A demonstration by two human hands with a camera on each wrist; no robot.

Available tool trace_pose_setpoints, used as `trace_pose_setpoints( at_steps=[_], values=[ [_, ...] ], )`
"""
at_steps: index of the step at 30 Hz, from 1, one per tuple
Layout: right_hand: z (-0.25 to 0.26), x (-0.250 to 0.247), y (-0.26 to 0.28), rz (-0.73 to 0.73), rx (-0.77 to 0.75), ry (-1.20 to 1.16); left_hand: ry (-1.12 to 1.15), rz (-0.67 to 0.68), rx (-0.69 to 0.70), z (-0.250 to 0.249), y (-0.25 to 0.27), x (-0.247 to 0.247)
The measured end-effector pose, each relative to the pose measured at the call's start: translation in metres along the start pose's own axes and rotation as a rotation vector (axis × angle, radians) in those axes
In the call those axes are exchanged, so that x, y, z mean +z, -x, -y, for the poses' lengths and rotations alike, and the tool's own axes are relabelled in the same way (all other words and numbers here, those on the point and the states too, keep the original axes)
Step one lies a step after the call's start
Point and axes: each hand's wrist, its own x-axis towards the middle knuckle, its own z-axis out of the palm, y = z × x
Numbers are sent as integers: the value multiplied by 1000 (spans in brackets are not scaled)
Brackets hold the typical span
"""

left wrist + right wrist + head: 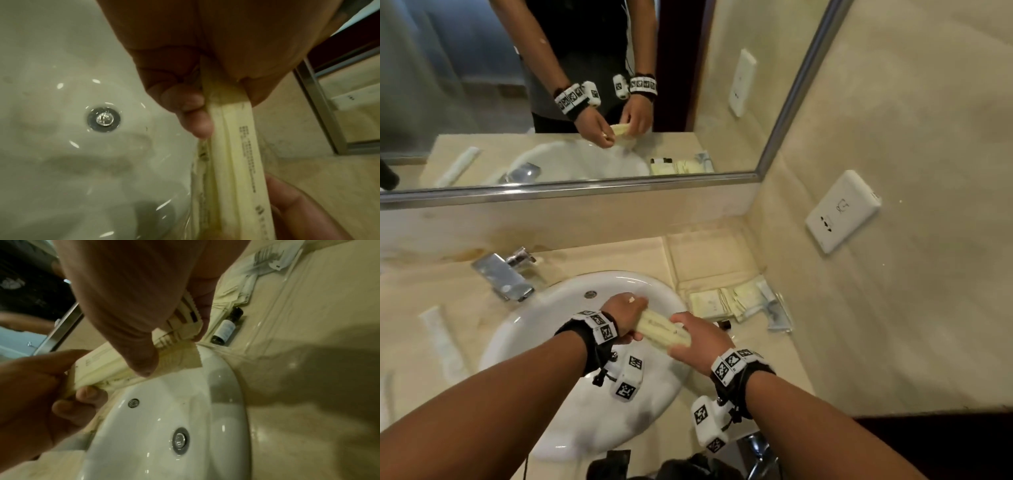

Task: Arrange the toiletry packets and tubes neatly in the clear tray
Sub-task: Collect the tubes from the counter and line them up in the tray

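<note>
Left hand (625,317) and right hand (700,337) each grasp an end of the long packets (662,330) above the sink (571,404), likely squaring them for the tray (780,313) right of the sink.

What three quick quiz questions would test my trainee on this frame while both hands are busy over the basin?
1. True or false: both the left hand and right hand grip the bundle of long packets.
2. Over what is the bundle held: A sink, B clear tray, C faucet?
3. Fill in: the small dark bottle lies on its ____.

Key: 1 true; 2 A; 3 side.
</note>
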Motion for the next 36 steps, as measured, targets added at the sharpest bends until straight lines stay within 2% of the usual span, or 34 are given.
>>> trace_pose_setpoints(
  at_steps=[3, 6, 9, 14, 21, 23, 29, 36],
  values=[
    [-22, -3, 2, 31, -16, 167, 35, 77, -74, -2, -6, 28],
    [-49, -17, 2, 29, -6, 232, 57, 153, -123, -10, -13, 59],
    [-75, -31, -1, 2, 10, 280, -14, 196, -38, -15, -20, 83],
    [-105, -52, -13, 11, 33, 441, -181, 153, 81, -17, -31, 102],
    [-130, -67, -29, 117, 53, 617, -295, 206, 35, -12, -45, 120],
    [-136, -65, -32, 141, 48, 635, -370, 215, 53, -9, -48, 125],
    [-153, -61, -41, 184, 69, 642, -784, 205, 211, -8, -58, 136],
    [-158, -59, -46, 207, 102, 594, -997, 180, 275, -8, -68, 144]
  ],
)
